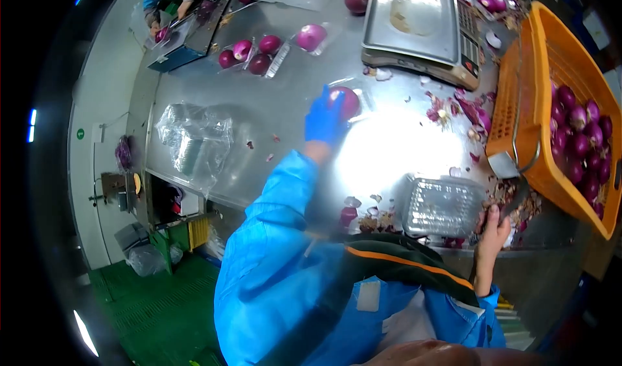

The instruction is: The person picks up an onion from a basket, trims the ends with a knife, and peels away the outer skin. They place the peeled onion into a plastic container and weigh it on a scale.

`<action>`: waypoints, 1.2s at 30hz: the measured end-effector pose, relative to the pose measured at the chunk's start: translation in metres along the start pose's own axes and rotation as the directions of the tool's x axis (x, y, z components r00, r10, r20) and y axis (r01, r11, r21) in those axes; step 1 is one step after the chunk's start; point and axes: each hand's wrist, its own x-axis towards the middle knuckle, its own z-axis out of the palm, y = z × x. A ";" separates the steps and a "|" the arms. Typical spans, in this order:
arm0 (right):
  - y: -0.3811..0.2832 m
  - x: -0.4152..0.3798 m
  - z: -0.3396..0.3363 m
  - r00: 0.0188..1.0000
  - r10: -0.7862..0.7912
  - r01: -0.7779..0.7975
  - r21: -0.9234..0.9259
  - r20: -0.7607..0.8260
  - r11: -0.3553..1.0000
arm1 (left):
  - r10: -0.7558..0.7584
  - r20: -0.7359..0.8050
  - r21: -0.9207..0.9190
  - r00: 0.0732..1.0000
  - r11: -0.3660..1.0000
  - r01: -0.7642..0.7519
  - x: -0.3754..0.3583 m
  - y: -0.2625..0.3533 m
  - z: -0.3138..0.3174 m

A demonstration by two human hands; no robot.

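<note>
My left hand (324,121), in a blue glove, reaches over the metal table. Its fingers are at the left side of a red onion (348,103), which sits in a clear plastic tray (367,100). My bare right hand (494,234) is closed at the table's front edge, around a dark curved tool (517,199); its blurred shape resembles a blade. Just left of that hand lies a ribbed clear plastic container (443,207). Farther back, packed red onions (260,63) and a single paler onion (311,37) rest on the tabletop.
A scale (414,26) stands at the back, with an onion (356,1) beside it. The orange crate (538,61) at right holds several onions. Crumpled clear plastic (194,139) lies left; onion skins (476,110) litter the right side. Another person's hands (183,8) work at far left.
</note>
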 end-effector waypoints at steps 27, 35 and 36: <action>0.004 0.020 0.033 0.929 -0.212 0.176 -0.144 -0.302 0.974 | -0.322 -0.181 -0.392 0.929 0.890 0.232 0.175 -0.095 -0.045; 0.009 0.021 -0.008 0.854 -0.198 0.188 -0.070 -0.482 0.980 | 0.874 0.162 -0.845 0.457 0.363 -0.393 -0.058 0.209 -0.020; 0.016 0.020 -0.018 0.872 -0.150 0.160 -0.017 -0.466 0.987 | 0.867 0.179 -0.744 0.465 0.429 -0.512 -0.074 0.221 -0.034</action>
